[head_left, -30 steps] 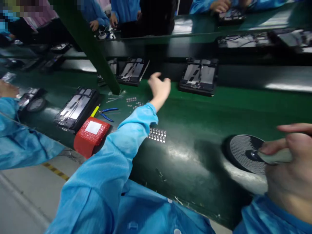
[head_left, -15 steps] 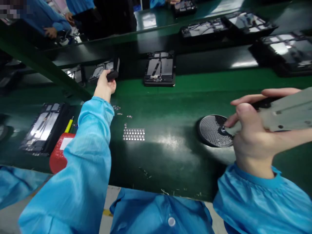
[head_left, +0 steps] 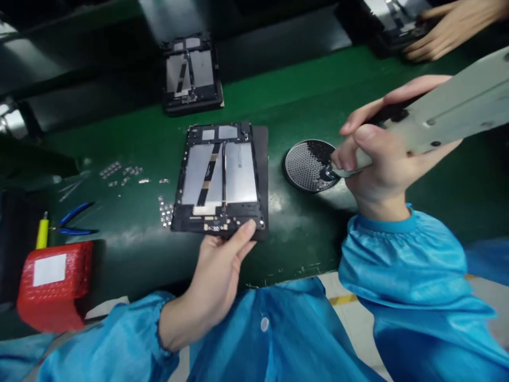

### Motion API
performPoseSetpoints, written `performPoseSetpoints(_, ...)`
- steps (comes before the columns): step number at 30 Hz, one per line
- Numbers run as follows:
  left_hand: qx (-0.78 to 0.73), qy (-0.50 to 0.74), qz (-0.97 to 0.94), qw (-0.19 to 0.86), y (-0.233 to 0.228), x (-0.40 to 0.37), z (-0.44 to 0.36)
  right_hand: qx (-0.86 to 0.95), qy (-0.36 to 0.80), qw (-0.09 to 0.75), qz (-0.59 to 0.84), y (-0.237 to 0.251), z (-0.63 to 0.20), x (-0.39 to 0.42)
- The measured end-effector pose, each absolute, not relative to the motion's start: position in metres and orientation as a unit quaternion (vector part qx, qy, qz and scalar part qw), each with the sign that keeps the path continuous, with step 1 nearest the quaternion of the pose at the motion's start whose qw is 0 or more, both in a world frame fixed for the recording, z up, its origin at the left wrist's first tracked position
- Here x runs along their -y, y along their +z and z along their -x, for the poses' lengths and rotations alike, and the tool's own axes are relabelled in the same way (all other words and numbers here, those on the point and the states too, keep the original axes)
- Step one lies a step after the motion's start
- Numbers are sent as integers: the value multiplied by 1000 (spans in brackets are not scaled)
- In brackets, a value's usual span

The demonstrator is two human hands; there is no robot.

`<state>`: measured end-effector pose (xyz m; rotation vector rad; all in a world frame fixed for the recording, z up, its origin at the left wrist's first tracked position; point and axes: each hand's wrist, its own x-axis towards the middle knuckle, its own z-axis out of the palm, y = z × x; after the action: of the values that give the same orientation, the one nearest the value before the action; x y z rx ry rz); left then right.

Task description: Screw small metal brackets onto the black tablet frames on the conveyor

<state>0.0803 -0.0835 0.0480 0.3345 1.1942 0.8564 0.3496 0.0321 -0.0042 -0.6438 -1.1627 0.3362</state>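
Note:
My left hand [head_left: 217, 270] grips the near edge of an opened tablet [head_left: 242, 170], thumb on top and fingers underneath. The tablet shows silver battery panels and dark ribbon cables, and a black backing [head_left: 261, 139] sticks out on its right side. In my right hand [head_left: 384, 164] is a pale grey electric screwdriver [head_left: 457, 111], pointing down to the left. Its tip meets a round perforated screw tray [head_left: 304, 164] or hangs just over it; I cannot tell which. Dark specks, apparently tiny screws, cover the tray's far and right part.
Another opened tablet [head_left: 201, 74] lies behind. Small metal parts [head_left: 165, 211] are spread left of the held tablet. Blue-handled pliers [head_left: 75, 218], a yellow-handled tool [head_left: 42, 233] and a red bubble-wrap roll [head_left: 55, 281] sit at left. A co-worker's hand [head_left: 457, 29] touches a device at upper right.
My left hand has brought a tablet from the back left to the bench in front of me. The right hand still holds the screwdriver at the tray. The view has shifted.

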Motion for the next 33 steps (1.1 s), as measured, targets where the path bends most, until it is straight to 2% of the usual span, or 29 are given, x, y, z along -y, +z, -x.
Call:
performPoseSetpoints(6,-528,270,-133,794,32,102,-96,542,161,771,293,-14,-356,-35)
performPoseSetpoints(9,-467,98,-205,854,38,92,-86,545,170,772,280,-13,-353,-32)
performPoseSetpoints(11,-411,-15,-330,849,46,78,-71,553,186,764,275,-12,-350,-29)
performPoseSetpoints(13,-393,-46,-499,771,55,58,-49,560,193,757,274,-11,-348,-28)
performPoseSetpoints(16,-501,53,-678,536,71,22,-6,555,192,757,285,-9,-345,-26)
performPoseSetpoints(19,-634,80,-719,273,81,-14,41,534,192,761,313,-5,-341,-23)
performPoseSetpoints(21,-679,30,-709,187,80,-33,68,532,191,759,324,-2,-338,-20)
performPoseSetpoints(23,-700,-9,-685,202,75,-46,88,540,190,753,325,-1,-338,-19)
performPoseSetpoints(27,-685,3,-668,291,55,-58,106,556,171,743,330,-7,-344,-22)
performPoseSetpoints(31,-652,-3,-703,284,41,-60,113,561,163,735,344,-14,-349,-25)
performPoseSetpoints(33,-635,33,-712,299,37,-57,115,555,170,726,368,-13,-348,-20)
